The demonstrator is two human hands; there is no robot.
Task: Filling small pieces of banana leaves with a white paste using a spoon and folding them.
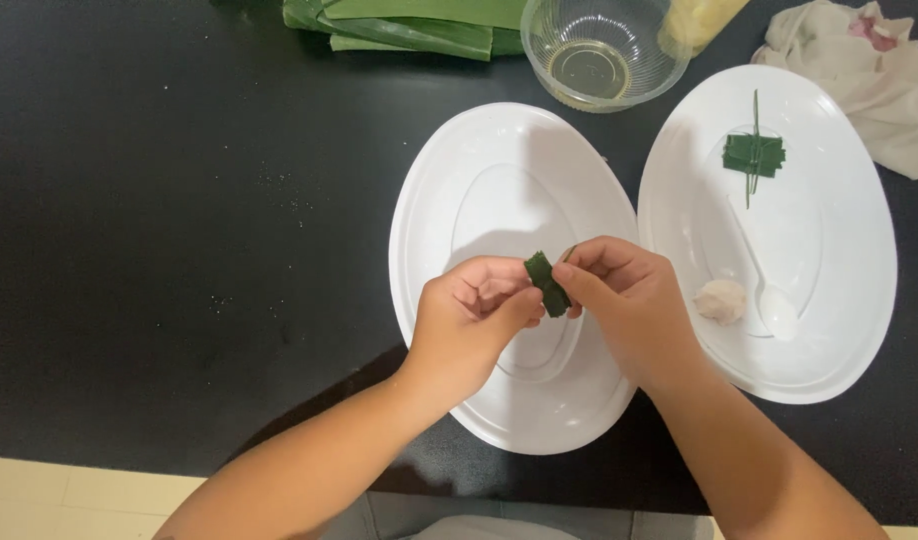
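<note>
Fingers of left hand (474,310) and right hand (619,290) pinch closed on a small folded green leaf piece (547,283) above a white oval plate (449,200).

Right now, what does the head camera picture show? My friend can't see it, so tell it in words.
Two bare hands, left hand and right hand, pinch a small folded green leaf piece over a white oval plate. A second white plate holds a tied leaf parcel, plastic spoon and pale dough lump.
</note>
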